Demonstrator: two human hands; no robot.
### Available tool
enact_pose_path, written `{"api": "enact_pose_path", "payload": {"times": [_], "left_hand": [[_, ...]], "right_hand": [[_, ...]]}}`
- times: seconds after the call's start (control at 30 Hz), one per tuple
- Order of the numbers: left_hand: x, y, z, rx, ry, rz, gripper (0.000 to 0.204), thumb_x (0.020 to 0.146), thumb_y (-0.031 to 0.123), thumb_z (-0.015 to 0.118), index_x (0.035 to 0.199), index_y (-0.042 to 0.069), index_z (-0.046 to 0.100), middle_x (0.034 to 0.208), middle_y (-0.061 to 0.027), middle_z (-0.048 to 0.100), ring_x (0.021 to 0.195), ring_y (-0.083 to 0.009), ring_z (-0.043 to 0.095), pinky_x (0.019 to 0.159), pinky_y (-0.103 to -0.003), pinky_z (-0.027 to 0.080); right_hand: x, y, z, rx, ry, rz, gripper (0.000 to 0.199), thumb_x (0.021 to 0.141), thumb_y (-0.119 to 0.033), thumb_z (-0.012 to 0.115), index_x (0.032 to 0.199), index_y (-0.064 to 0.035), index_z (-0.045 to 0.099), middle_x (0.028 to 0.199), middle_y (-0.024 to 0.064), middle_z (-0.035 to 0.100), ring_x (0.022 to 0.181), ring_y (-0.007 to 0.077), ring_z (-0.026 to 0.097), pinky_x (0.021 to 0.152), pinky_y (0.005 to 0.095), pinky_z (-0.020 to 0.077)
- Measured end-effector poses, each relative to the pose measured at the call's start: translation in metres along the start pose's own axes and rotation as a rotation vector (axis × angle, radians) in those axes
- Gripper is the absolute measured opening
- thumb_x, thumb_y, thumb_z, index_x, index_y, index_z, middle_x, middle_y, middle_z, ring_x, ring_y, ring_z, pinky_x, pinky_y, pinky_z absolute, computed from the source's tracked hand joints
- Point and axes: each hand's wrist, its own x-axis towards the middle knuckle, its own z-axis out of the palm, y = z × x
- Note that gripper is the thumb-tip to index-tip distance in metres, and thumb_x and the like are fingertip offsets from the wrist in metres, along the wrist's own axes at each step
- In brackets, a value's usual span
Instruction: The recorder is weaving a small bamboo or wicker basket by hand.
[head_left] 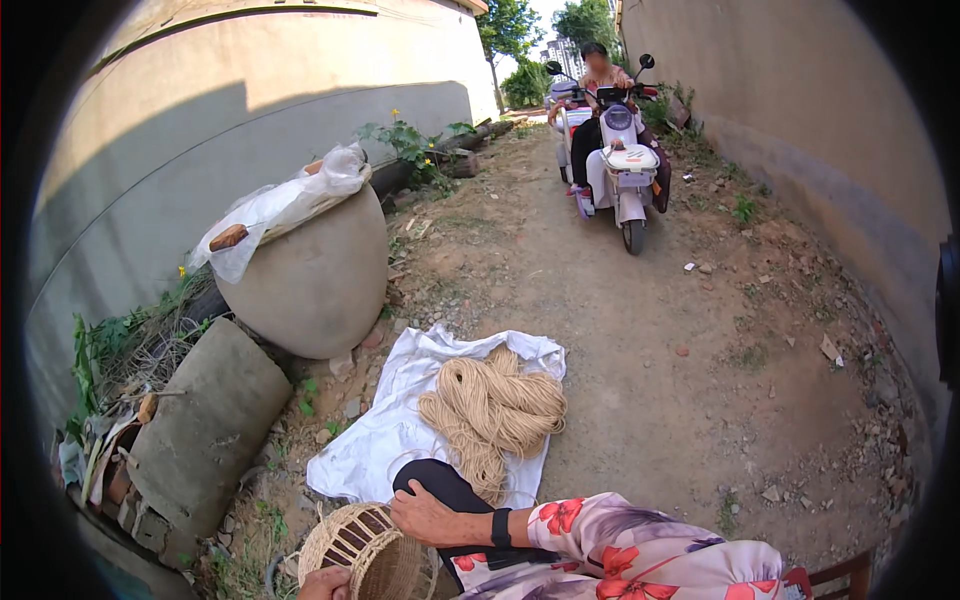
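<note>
Hands, basket and cord, seen from above. The right hand (428,515) was closed on the upper right edge of a woven basket (345,533), its fingertips bent over the weave; the left hand (325,584) lay against the near left side, cut by the lower border, so its closure could not be told. The basket, its open slats slanting, sat between the two hands; its long axis was uncertain, the near end being out of view. Past a dark trouser leg (445,484), the hank of tan cord (495,405) lay ahead and rightward on a white sheet (375,450), nearer the right hand than the left, loose loops trailing toward the leg.
</note>
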Motion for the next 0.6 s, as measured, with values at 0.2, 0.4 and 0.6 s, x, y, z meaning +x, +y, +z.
{"api": "enact_pose_path", "payload": {"times": [0.2,0.4,0.6], "left_hand": [[0.004,0.002,-0.008,-0.011,-0.130,-0.036,0.014,0.097,0.022,0.056,0.086,0.013,0.058,0.055,0.0072,0.043,0.040,-0.0045,0.035,0.034,-0.020,0.025],[-0.007,0.014,-0.004,-0.017,-0.136,-0.093,0.012,0.097,0.020,0.056,0.089,0.013,0.055,0.055,0.0073,0.041,0.040,-0.0035,0.034,0.034,-0.019,0.024],[-0.006,0.019,-0.003,-0.037,-0.157,-0.146,0.012,0.098,0.020,0.055,0.088,0.014,0.054,0.055,0.0081,0.040,0.040,-0.0032,0.032,0.034,-0.019,0.023]], "right_hand": [[-0.002,0.004,-0.002,0.036,-0.055,-0.046,0.016,0.079,-0.023,0.064,0.085,-0.0085,0.061,0.083,0.0046,0.058,0.091,0.0218,0.053,0.084,0.0451,0.0348],[0.003,0.003,-0.010,0.103,-0.098,-0.006,0.021,0.074,-0.024,0.070,0.087,-0.0086,0.065,0.085,0.0052,0.063,0.094,0.0228,0.055,0.088,0.0470,0.0341],[0.001,0.000,-0.009,0.055,-0.096,-0.046,0.021,0.074,-0.022,0.069,0.088,-0.0084,0.062,0.084,0.0044,0.058,0.095,0.0218,0.052,0.087,0.0457,0.0348]]}}
